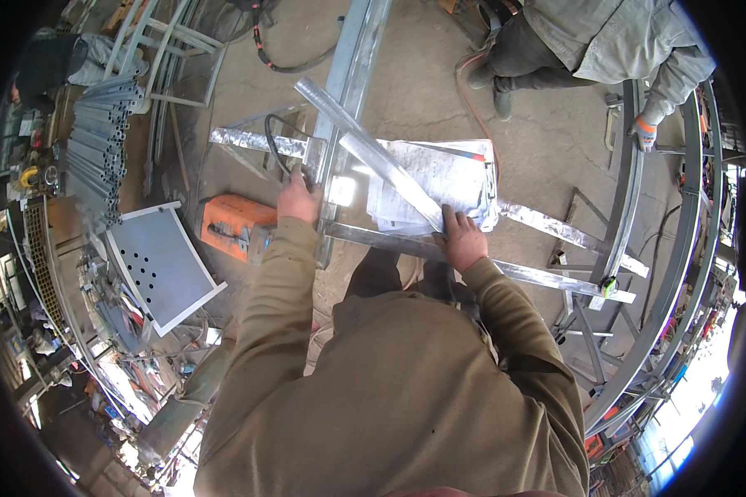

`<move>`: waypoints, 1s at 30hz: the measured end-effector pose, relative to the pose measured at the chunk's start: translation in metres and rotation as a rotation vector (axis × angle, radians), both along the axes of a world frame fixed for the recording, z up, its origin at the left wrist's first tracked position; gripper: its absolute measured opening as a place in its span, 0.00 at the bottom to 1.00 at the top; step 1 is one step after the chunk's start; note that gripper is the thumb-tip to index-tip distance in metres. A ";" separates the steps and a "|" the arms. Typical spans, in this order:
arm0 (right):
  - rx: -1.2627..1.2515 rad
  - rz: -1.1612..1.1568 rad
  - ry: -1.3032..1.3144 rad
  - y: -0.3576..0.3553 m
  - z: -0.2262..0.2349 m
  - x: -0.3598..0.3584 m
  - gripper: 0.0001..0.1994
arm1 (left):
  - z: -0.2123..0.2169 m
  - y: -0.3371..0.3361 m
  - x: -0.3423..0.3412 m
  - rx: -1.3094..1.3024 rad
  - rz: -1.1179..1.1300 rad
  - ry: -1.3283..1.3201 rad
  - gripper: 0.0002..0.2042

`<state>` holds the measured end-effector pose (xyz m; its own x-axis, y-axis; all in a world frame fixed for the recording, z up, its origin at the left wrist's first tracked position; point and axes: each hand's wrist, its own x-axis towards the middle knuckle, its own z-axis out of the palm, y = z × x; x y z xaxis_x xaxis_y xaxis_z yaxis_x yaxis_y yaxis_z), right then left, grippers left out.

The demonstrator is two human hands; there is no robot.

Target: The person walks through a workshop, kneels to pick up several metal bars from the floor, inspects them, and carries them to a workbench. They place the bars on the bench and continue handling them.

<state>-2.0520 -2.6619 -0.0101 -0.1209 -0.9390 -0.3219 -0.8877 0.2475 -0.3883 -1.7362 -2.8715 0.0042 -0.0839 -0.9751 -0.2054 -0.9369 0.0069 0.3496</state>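
My left hand point(298, 199) rests on a shiny square metal tube point(352, 62) that runs away from me, close to a black cable point(272, 137); whether it grips the tube or the cable I cannot tell. My right hand point(462, 238) presses down on the near end of a long flat metal bar point(365, 145) lying diagonally across a stack of printed paper sheets point(448, 178). The sheets lie on crossing metal bars point(406, 246) of a frame in front of me.
An orange machine point(232, 225) sits left of my left arm, beside a perforated grey sheet-metal panel point(162, 265). A bundle of tubes point(99, 141) lies far left. Another person point(605, 41) in grey, with a gloved hand point(645, 132), stands by a curved steel frame point(680, 248) at the right.
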 end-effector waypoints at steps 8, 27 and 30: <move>0.066 -0.091 -0.093 0.002 0.003 0.003 0.41 | 0.012 -0.003 0.015 0.007 0.078 0.304 0.36; -0.210 -0.534 -1.228 -0.027 0.108 0.045 0.29 | 0.111 0.058 -0.149 0.783 0.230 1.639 0.18; -0.263 -0.565 -1.140 -0.019 0.114 0.035 0.28 | 0.115 0.058 -0.163 0.803 0.149 1.625 0.19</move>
